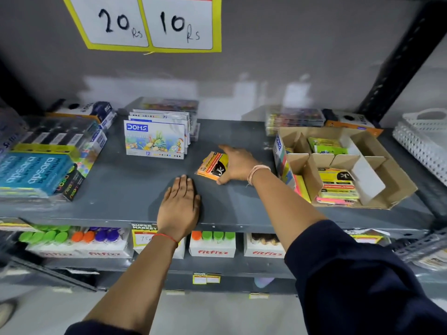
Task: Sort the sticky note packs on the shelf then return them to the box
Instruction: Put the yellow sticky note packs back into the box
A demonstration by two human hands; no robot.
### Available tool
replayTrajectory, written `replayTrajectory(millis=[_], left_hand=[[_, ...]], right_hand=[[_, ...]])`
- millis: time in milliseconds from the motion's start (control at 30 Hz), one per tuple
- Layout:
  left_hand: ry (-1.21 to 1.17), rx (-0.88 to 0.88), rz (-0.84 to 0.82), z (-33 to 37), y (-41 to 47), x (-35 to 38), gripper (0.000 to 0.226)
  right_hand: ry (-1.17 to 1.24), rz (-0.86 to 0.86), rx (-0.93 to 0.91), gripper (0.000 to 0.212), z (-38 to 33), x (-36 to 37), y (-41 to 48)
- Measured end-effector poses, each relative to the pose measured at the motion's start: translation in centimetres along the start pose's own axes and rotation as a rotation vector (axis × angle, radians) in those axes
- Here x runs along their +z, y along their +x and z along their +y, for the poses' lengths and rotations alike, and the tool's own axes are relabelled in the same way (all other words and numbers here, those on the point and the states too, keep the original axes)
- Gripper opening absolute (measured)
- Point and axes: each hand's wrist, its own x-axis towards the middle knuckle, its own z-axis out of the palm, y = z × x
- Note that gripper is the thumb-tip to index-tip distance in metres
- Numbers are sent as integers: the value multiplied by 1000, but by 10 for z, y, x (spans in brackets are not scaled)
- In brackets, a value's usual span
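Observation:
A small stack of orange sticky note packs with black-and-yellow labels lies on the grey shelf near its middle. My right hand grips the stack from the right side, thumb at the front and fingers over the far edge. Flat on the shelf near its front edge lies my left hand, palm down, fingers together, holding nothing. To the right stands an open cardboard box with dividers. It holds green packs in a rear compartment and yellow and pink packs in a front one.
DOMS colour boxes stand at the back left. Apsara boxes and pen packs fill the far left. A white plastic basket sits at the far right. Crayon packs lie behind the cardboard box. A lower shelf holds fitfizz cartons.

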Motion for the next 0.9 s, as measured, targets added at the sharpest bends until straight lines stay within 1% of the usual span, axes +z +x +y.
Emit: replayTrajectory(millis=[33, 67, 133, 200, 233, 333, 367, 400, 467, 500, 533, 600, 633, 700, 733, 833, 867, 900], left_hand=[[7, 1, -3, 1, -1, -1, 78], [8, 0, -6, 2, -2, -1, 75], [3, -14, -36, 4, -1, -3, 58], [-12, -18, -56, 7, 0, -5, 53], [-18, -21, -60, 7, 1, -6, 53], [-22, -40, -78, 7, 3, -8, 53], [-24, -49, -82, 7, 4, -8, 53], [-25, -59, -89, 7, 4, -8, 53], [-31, -69, -102, 8, 4, -8, 54], [-31, -74, -108, 8, 4, -7, 55], [-30, -77, -111, 8, 4, -7, 55], [-25, -75, -110, 8, 3, -8, 55], [-20, -73, -110, 8, 3, -8, 55], [-17, -71, -113, 8, 1, -9, 55], [-18, -71, -114, 8, 0, -10, 55], [-11, -59, -111, 7, 0, -9, 55], [-13, -61, -112, 7, 1, -10, 55], [-20, -58, -111, 7, 1, -9, 55]], right_hand=[[47, 13, 25, 102, 1, -2, -7], [106, 33, 45, 101, 1, -6, -15], [237, 89, 78, 97, 5, -17, -34], [363, 170, 130, 93, 9, -32, -54], [442, 217, 156, 88, 13, -41, -64], [736, 411, 202, 60, 32, -68, -98], [778, 484, 239, 53, 43, -75, -109], [771, 544, 300, 48, 56, -80, -121], [710, 665, 423, 45, 83, -84, -144], [679, 710, 485, 45, 93, -82, -152], [643, 719, 552, 43, 102, -78, -158], [547, 647, 699, 43, 110, -65, -163], [507, 617, 744, 48, 114, -57, -161], [441, 612, 786, 61, 117, -45, -156], [404, 612, 793, 62, 115, -42, -153], [280, 532, 802, 42, 112, -42, -145], [255, 505, 809, 40, 112, -42, -143], [246, 499, 807, 44, 114, -40, -142]])
